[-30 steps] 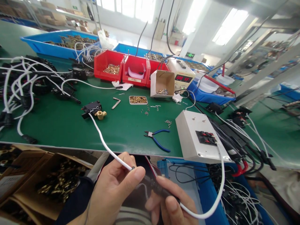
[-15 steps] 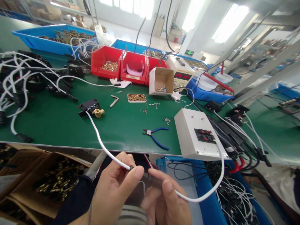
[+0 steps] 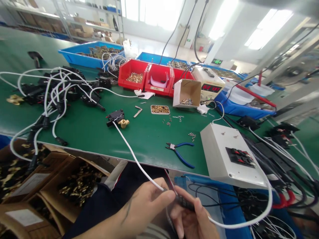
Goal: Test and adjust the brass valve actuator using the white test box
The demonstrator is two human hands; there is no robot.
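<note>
Hands meet at the bottom of the view, at about six o'clock, below the near edge of the green surface (image 3: 82,129). The left hand (image 3: 147,205) has its fingers closed in a pinch on the white cable (image 3: 132,156) where it ends in a dark connector (image 3: 183,203). The right hand (image 3: 193,222) grips the other side of that connector, thumb on top and fingers curled beneath, where a second white lead (image 3: 259,215) runs off toward three o'clock and loops up to the white test box (image 3: 224,156).

To mate the two halves well, it seems best to keep both ends in one straight line, hold close to the joint so the cable cannot buckle, and press evenly rather than twist; the slack in the cable should stay loose so the far part is not dragged.

Both wrists are low and turned inward, the left forearm coming in from seven o'clock with a dark sleeve, palm facing right; the right hand is palm up, knuckles toward the body.

The white cable runs up toward eleven o'clock to a black module (image 3: 114,117) with a brass fitting (image 3: 123,123) touching it. Blue-handled pliers (image 3: 180,152) lie at about one o'clock from the hands, near the test box. Red bins (image 3: 149,76) stand at twelve o'clock.
</note>
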